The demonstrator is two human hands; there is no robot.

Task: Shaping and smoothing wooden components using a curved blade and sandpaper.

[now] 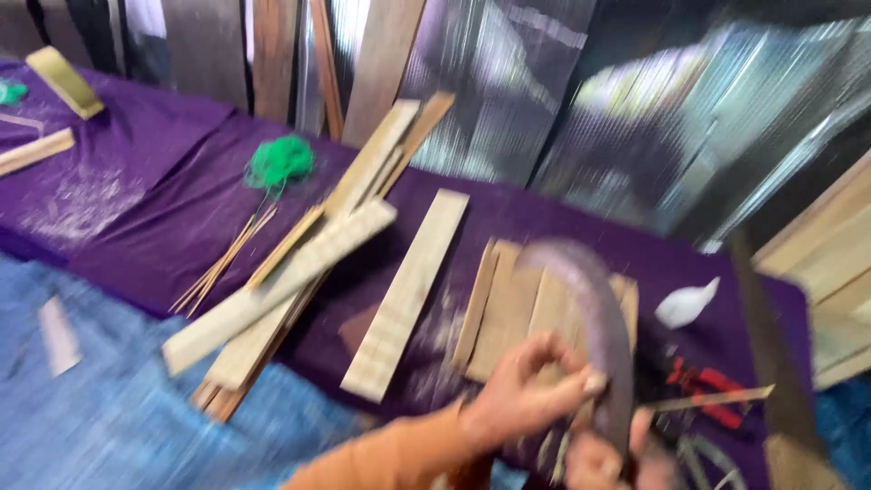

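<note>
My left hand (531,392), in an orange sleeve, reaches in from the bottom with its fingers curled and its thumb pressed on the back of a dark curved blade (594,308). At the bottom edge my right hand (594,463) grips the lower end of the blade. The blade stands upright over a stack of short bamboo slats (508,308). A thin bamboo sliver (721,396) sticks out to the right from behind the blade. Motion blur hides whether a hand holds it.
A purple cloth (163,209) covers the table. Long bamboo slats (290,272), one flat slat (408,290), thin sticks (227,259), green twine (279,161), a white scrap (685,304) and red-handled pliers (703,386) lie on it. Planks lean against the corrugated wall (508,82). Blue sheeting (109,408) lies below.
</note>
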